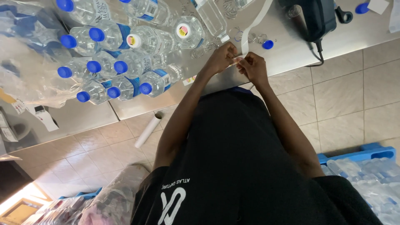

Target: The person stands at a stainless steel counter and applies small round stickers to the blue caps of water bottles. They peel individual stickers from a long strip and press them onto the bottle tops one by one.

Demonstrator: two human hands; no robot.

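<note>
A person in a black shirt stands at a steel table point(291, 54), seen from above. Both hands meet at the table's near edge. The left hand point(221, 58) and the right hand point(253, 68) pinch the lower end of a long white paper strip point(255, 25) between curled fingertips; the strip runs up and away across the table from the hands.

Left of the hands lies a cluster of clear plastic water bottles point(125, 66) with blue caps, filled with water, most wearing blue and white labels. Two of them carry round stickers, one yellow and red point(133, 40), one pink and yellow point(183, 30). A loose blue cap point(268, 44) sits just right of the strip. Beyond it stands a dark machine point(316, 18). Below the table, a white tube point(147, 131) lies on the tiled floor.
</note>
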